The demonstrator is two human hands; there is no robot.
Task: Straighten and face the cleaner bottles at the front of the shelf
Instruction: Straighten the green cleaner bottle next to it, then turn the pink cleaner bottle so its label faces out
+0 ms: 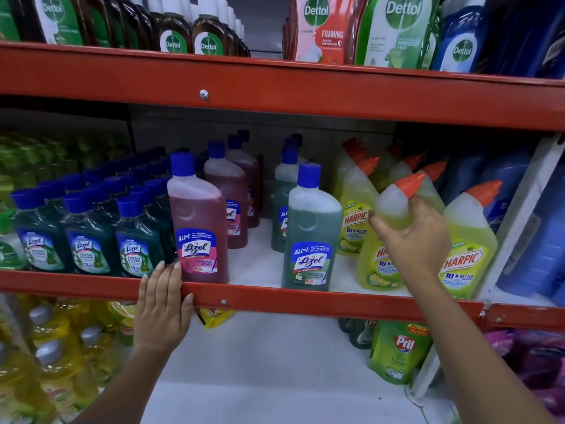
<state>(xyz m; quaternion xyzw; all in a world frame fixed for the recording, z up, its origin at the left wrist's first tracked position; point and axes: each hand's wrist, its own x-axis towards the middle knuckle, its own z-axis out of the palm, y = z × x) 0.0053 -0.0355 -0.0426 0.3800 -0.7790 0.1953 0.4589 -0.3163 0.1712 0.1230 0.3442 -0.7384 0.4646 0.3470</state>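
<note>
Our right hand [411, 237] grips the shoulder of a yellow Harpic bottle [382, 258] at the shelf front, between two other Harpics; our left hand [163, 304] lies open and flat on the red shelf edge [275, 296], just beside the pink Lizol [198, 240]. We should twist gently from the shoulder until the label faces out, keeping the base down and level with its neighbours.

Yellow Harpic bottle [379, 264] upright at shelf front, label forward.
</note>
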